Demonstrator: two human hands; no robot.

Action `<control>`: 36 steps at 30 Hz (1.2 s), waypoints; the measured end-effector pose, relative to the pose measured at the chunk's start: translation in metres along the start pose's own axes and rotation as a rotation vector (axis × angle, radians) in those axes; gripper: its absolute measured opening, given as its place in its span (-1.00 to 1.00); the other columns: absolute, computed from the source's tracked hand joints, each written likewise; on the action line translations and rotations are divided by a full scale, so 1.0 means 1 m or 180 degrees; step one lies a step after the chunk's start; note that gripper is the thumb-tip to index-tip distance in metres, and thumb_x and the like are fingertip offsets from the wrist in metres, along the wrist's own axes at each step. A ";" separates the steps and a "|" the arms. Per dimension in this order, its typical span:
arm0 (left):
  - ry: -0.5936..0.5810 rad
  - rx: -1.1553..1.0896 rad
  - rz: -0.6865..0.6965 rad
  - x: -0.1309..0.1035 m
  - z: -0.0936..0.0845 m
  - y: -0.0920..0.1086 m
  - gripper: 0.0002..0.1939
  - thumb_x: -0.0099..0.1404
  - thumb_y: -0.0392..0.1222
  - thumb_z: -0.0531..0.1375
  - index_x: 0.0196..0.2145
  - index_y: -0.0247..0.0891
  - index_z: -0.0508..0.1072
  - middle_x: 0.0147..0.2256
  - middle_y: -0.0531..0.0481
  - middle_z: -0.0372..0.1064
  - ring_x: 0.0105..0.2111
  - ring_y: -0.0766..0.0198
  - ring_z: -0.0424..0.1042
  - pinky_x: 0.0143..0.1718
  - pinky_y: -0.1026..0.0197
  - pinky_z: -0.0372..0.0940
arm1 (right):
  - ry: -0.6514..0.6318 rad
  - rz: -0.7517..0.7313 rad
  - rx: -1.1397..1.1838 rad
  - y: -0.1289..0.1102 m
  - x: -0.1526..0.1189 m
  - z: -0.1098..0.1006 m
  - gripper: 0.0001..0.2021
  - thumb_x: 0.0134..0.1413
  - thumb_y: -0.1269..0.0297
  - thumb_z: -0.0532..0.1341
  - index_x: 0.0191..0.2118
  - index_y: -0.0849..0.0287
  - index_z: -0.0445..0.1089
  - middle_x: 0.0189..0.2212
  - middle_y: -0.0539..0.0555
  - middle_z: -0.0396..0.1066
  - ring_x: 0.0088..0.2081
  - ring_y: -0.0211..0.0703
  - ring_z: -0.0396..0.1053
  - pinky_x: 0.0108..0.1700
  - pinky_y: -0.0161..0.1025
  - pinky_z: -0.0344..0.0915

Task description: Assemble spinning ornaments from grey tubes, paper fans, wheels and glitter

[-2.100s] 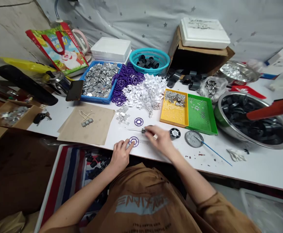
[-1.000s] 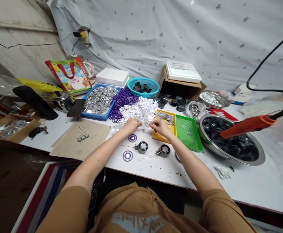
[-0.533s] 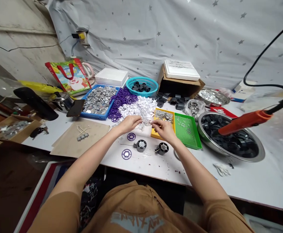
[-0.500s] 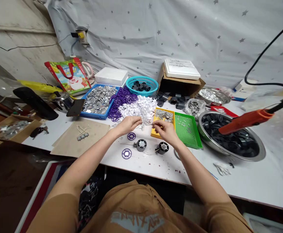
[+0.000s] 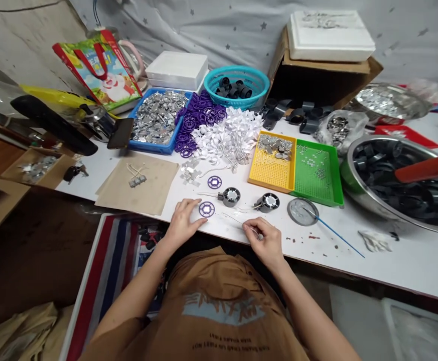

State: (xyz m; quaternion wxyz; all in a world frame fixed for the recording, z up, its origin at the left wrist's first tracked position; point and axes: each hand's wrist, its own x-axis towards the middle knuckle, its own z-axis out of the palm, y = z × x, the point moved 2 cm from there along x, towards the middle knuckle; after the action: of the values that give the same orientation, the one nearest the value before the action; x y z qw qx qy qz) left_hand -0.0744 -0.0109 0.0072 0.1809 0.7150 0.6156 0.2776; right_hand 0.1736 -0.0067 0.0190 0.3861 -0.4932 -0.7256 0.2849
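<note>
My left hand (image 5: 184, 220) rests at the table's front edge, thumb and fingers apart, beside a purple ring (image 5: 206, 209) with a white square in its middle. Between the fingers of my right hand (image 5: 262, 238) is a thin pale wire (image 5: 234, 219), its free end pointing left. Another purple ring (image 5: 214, 182) lies farther back. Two round black housings with wires, one (image 5: 231, 197) in the middle and one (image 5: 270, 202) to its right, sit just beyond my hands. White wired parts (image 5: 237, 150) lie in a heap behind them.
Yellow (image 5: 273, 170) and green (image 5: 316, 193) trays stand at the right, near a steel bowl (image 5: 357, 203) of black parts. A round dish (image 5: 296, 213) holds a blue stick. Brown cardboard (image 5: 154, 195) and a blue tray (image 5: 153, 146) of metal parts are at the left.
Both hands have come back from the white heap to the table's front edge. My left hand has opened near the purple ring; my right hand has brought a wire along. The view has tilted down.
</note>
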 end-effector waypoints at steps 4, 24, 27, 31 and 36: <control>-0.0203 0.0270 -0.0182 0.003 0.010 -0.019 -0.37 0.14 -0.09 0.33 0.13 -0.22 0.28 -0.07 -0.12 0.27 -0.06 0.03 0.28 0.03 -0.04 0.27 | -0.0007 0.0055 -0.0070 -0.003 0.001 0.012 -0.89 0.13 0.34 0.18 -0.41 0.16 0.38 -0.49 0.00 0.39 -0.52 -0.29 0.27 -0.43 -0.32 0.22; 0.0369 0.0679 0.0496 0.000 0.028 0.013 -0.51 0.26 -0.04 0.22 0.08 -0.30 0.29 -0.03 -0.22 0.33 -0.07 0.04 0.31 -0.07 0.05 0.19 | -0.0361 -0.0046 -0.0408 -0.015 0.007 0.032 -0.89 0.11 0.37 0.13 -0.43 0.16 0.34 -0.48 0.03 0.42 -0.47 -0.25 0.36 -0.39 -0.33 0.24; 0.0311 0.0692 0.0545 -0.002 0.028 0.015 -0.53 0.30 -0.02 0.18 0.09 -0.29 0.27 -0.04 -0.23 0.35 -0.07 0.04 0.32 -0.08 0.05 0.18 | -0.0353 0.0247 -0.0340 -0.013 0.009 0.030 -0.86 0.11 0.34 0.13 -0.45 0.16 0.34 -0.51 0.02 0.43 -0.52 -0.25 0.33 -0.42 -0.33 0.22; 0.0223 0.0694 0.0584 -0.005 0.030 0.017 -0.54 0.31 -0.04 0.17 0.10 -0.27 0.27 -0.09 -0.21 0.36 -0.10 0.05 0.33 -0.09 0.05 0.18 | -0.0324 0.0650 -0.0273 -0.008 0.012 0.029 -0.82 0.10 0.29 0.11 -0.48 0.15 0.35 -0.58 0.00 0.40 -0.56 -0.25 0.30 -0.45 -0.32 0.18; 0.0217 0.0736 0.0502 -0.009 0.035 0.017 -0.54 0.31 -0.03 0.16 0.09 -0.28 0.27 -0.17 -0.18 0.35 -0.15 0.05 0.33 -0.11 0.06 0.20 | -0.0525 0.0988 -0.0258 -0.003 0.010 0.030 -0.83 0.04 0.30 0.11 -0.50 0.15 0.37 -0.59 -0.01 0.39 -0.54 -0.23 0.31 -0.43 -0.32 0.17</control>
State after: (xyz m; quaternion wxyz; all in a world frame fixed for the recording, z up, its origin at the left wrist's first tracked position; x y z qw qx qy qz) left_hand -0.0400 -0.0200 -0.0112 0.0540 0.7674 0.5912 0.2423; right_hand 0.1447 0.0009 0.0078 0.2565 -0.5894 -0.6809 0.3510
